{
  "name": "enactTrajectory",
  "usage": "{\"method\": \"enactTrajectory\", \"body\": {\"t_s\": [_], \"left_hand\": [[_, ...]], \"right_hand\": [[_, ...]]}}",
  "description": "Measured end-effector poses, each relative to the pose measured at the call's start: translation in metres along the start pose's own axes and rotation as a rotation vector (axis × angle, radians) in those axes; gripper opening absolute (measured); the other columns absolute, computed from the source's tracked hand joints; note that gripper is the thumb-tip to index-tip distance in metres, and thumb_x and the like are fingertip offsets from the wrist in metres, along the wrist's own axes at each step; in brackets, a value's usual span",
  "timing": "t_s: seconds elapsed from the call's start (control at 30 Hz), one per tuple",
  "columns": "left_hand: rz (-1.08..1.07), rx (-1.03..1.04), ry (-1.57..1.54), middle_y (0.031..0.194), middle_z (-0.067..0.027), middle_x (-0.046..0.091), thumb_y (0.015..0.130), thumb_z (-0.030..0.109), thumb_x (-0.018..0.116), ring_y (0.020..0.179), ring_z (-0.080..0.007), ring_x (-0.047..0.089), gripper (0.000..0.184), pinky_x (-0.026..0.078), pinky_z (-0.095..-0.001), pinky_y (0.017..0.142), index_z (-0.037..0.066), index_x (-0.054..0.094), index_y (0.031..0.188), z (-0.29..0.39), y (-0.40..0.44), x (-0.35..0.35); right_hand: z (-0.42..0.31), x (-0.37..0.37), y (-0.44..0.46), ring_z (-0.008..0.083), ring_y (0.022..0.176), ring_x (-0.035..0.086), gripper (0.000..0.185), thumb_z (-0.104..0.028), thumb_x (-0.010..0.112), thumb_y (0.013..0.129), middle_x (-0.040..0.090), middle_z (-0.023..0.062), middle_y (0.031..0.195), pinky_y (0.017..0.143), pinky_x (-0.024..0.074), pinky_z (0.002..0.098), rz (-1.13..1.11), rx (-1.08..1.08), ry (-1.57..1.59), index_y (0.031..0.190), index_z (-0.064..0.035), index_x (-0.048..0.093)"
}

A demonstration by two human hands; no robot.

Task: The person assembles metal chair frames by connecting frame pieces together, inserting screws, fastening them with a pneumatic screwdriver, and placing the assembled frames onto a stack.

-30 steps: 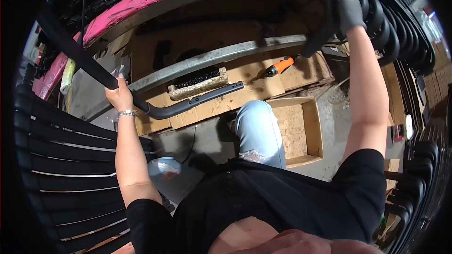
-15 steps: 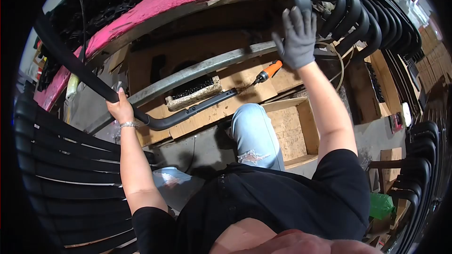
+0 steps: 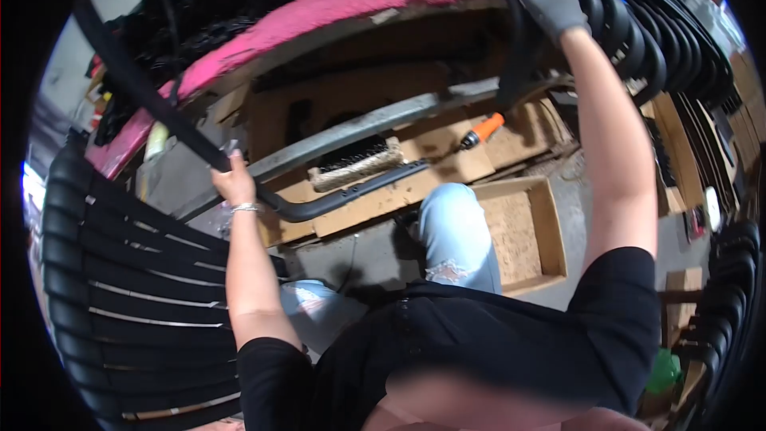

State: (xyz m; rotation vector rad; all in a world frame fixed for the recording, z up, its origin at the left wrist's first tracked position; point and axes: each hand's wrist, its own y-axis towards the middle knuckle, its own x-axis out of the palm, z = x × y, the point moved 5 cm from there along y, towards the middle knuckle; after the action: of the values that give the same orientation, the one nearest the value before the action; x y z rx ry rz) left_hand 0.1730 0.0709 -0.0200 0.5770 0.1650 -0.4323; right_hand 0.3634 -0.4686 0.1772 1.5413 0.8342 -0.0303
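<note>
My bare left hand [image 3: 234, 182] is closed around a long black bent tube [image 3: 163, 116], which runs from the upper left down to a bend and a flat end with holes. A grey glove covers my right hand [image 3: 550, 1], raised at the upper right beside a thick black curved tube [image 3: 520, 40]; its fingers are apart, and the tube lies next to the fingertips. Between the hands, an orange tool [image 3: 483, 129] rests on the cardboard. A small tray of dark parts [image 3: 359, 172] sits just behind the held tube's lower end.
A metal bar [image 3: 359, 129] crosses the cardboard-covered bench [image 3: 455, 161]. Behind it runs a pink padded edge [image 3: 279, 20]. An empty-looking cardboard box [image 3: 523, 231] sits beside my knee. Stacked black tubes stand at left [image 3: 144, 287] and right [image 3: 722, 303].
My right hand dropped toward the middle, then rose back to the upper right near the curved tubes. My left hand keeps its hold on the tube. The view has shifted slightly.
</note>
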Motion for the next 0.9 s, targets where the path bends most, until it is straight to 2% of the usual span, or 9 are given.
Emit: {"method": "enactTrajectory", "body": {"t_s": [0.07,0.17,0.3,0.37,0.43,0.53,0.63,0.7,0.9], "left_hand": [[0.027,0.018,-0.011,0.063,-0.0056,0.056,0.075,0.014,0.063,0.054,-0.0141,0.054,0.02,0.045,-0.0288,0.055,-0.001,0.051,0.079,-0.002,0.001,-0.002],[0.017,0.076,-0.053,0.062,-0.0053,0.055,0.075,0.014,0.063,0.053,-0.0139,0.054,0.02,0.045,-0.0287,0.055,0.0,0.05,0.078,0.001,0.0,0.0],[-0.005,0.025,-0.143,0.063,-0.0048,0.055,0.075,0.013,0.063,0.054,-0.0137,0.054,0.019,0.044,-0.0288,0.054,0.001,0.049,0.077,-0.001,-0.003,0.0],[-0.023,0.05,-0.142,0.062,-0.0044,0.055,0.075,0.012,0.063,0.054,-0.0129,0.053,0.018,0.044,-0.0282,0.053,0.001,0.049,0.076,0.0,-0.004,-0.001],[-0.043,0.054,-0.121,0.062,-0.0042,0.055,0.075,0.012,0.063,0.054,-0.0126,0.053,0.018,0.044,-0.028,0.053,0.0,0.049,0.075,0.0,-0.001,-0.001],[-0.041,0.068,-0.154,0.061,-0.0031,0.054,0.074,0.011,0.063,0.053,-0.0105,0.052,0.018,0.043,-0.0256,0.053,0.0,0.049,0.073,-0.008,-0.004,-0.002],[-0.059,0.016,-0.245,0.061,-0.0025,0.054,0.075,0.01,0.063,0.054,-0.0096,0.051,0.017,0.043,-0.0246,0.053,-0.001,0.049,0.072,-0.004,-0.011,-0.002],[-0.041,-0.058,-0.332,0.062,-0.0023,0.054,0.075,0.009,0.063,0.054,-0.0093,0.051,0.017,0.043,-0.0243,0.053,-0.001,0.049,0.072,-0.003,-0.024,-0.008],[0.018,-0.163,-0.54,0.063,-0.0021,0.052,0.076,0.003,0.061,0.054,-0.0094,0.049,0.01,0.042,-0.0234,0.053,0.002,0.052,0.074,0.01,-0.04,-0.057]], "right_hand": [[0.002,0.028,0.024,0.0281,0.087,0.053,0.057,-0.043,0.062,0.069,0.056,0.0143,0.095,0.08,0.0409,0.0317,-0.16,0.1,0.023,0.106,-0.0006,0.052],[-0.025,0.025,0.018,0.0253,0.089,0.054,0.065,-0.048,0.06,0.068,0.056,0.0142,0.097,0.082,0.0412,0.0328,-0.865,0.347,0.047,0.112,-0.0022,0.049],[-0.027,-0.031,-0.024,0.0122,0.074,0.051,0.05,-0.034,0.057,0.075,0.054,0.0044,0.078,0.066,0.0421,0.0256,-0.847,0.202,0.422,0.114,-0.0049,0.047],[-0.022,-0.095,-0.053,0.0103,0.076,0.05,0.049,-0.028,0.058,0.076,0.052,0.0019,0.078,0.067,0.0406,0.0226,-0.867,0.39,0.177,0.117,-0.0049,0.043],[-0.023,-0.142,-0.072,0.0155,0.077,0.053,0.049,-0.024,0.058,0.076,0.055,0.0044,0.083,0.069,0.042,0.0268,-0.908,0.153,-0.076,0.118,-0.0043,0.043],[0.029,-0.131,-0.094,0.0234,0.081,0.057,0.046,-0.021,0.058,0.074,0.059,0.012,0.088,0.072,0.0427,0.032,-0.799,0.077,-0.032,0.114,-0.0041,0.045],[0.055,-0.079,-0.111,0.0269,0.083,0.058,0.038,-0.019,0.058,0.072,0.058,0.0182,0.087,0.073,0.0424,0.0337,-0.846,0.201,-0.398,0.106,-0.0046,0.049],[0.074,-0.046,-0.147,0.0303,0.081,0.057,0.03,-0.018,0.058,0.071,0.057,0.0214,0.085,0.073,0.0429,0.0351,-0.654,0.538,-0.303,0.098,-0.0056,0.052],[0.0,0.039,-0.233,0.0192,0.062,0.052,0.019,-0.013,0.06,0.068,0.053,0.0077,0.067,0.061,0.0419,0.0305,-0.32,0.588,0.266,0.082,-0.0031,0.052]]}}
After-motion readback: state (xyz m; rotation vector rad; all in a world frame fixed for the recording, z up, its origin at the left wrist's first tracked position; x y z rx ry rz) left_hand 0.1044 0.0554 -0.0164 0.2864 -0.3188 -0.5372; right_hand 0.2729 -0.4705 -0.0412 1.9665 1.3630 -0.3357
